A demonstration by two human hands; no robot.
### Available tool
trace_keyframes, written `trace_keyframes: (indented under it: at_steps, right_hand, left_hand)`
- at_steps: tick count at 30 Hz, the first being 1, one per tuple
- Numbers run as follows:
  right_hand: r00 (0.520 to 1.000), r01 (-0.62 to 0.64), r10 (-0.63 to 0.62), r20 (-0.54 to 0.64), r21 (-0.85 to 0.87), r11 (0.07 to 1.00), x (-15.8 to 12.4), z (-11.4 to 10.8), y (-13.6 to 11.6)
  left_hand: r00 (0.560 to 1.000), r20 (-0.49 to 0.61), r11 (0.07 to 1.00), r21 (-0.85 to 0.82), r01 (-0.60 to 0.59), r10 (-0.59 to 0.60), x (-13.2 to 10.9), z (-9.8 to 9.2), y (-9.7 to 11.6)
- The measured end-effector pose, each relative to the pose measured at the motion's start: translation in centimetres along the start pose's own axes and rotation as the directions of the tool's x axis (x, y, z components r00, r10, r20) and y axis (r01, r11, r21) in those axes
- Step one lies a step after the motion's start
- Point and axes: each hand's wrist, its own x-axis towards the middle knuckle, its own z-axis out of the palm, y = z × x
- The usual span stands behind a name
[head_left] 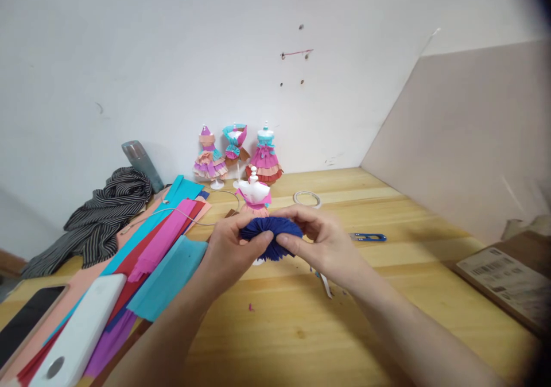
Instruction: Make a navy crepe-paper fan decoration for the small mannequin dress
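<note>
Between both hands, above the wooden table, is a round of dark blue pleated crepe paper, fanned out like a rosette. My left hand pinches its left side, the thumb pressed on the pleats near the middle. From the right, my right hand grips the other side, its thumb tip close to the left one. Just behind the paper stands a small white dress form in a pink and white paper outfit, its lower part hidden by the hands and the blue paper.
Three dressed mini forms stand by the wall. Crepe paper strips, a white power bank-like object, a phone, striped cloth and a bottle lie left. Rightward are a tape roll, blue thread snips and a cardboard box.
</note>
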Motion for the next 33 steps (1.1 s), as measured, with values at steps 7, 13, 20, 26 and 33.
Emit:
trace_keyframes:
  at_steps: [7, 13, 20, 26, 33]
  right_hand:
    - [0.999, -0.01, 0.011, -0.038, 0.036, 0.999, 0.0, 0.0, 0.2]
    - [0.993, -0.06, 0.072, -0.096, 0.117, 0.991, 0.0, -0.1, 0.3]
    - [0.979, -0.046, 0.071, -0.192, 0.129, 0.991, -0.1, 0.2, 0.4]
    - [0.997, -0.044, 0.051, -0.062, 0.108, 0.993, 0.2, 0.3, 0.3]
    - [0.979, -0.112, 0.138, -0.147, 0.171, 0.979, 0.5, 0.3, 1.5]
  left_hand:
    - [0.999, 0.0, 0.997, -0.068, 0.038, -0.039, 0.1, 0.2, -0.2]
    - [0.994, 0.107, 0.92, -0.385, 0.072, -0.033, 0.6, -0.1, -0.3]
    - [0.991, 0.071, 0.885, -0.446, 0.135, -0.116, 0.5, 0.7, -0.8]
    - [0.997, 0.01, 0.969, -0.234, 0.08, -0.08, 0.5, 0.5, -0.7]
    - [0.989, 0.05, 0.904, -0.4, 0.147, -0.139, 0.7, 0.7, -1.2]
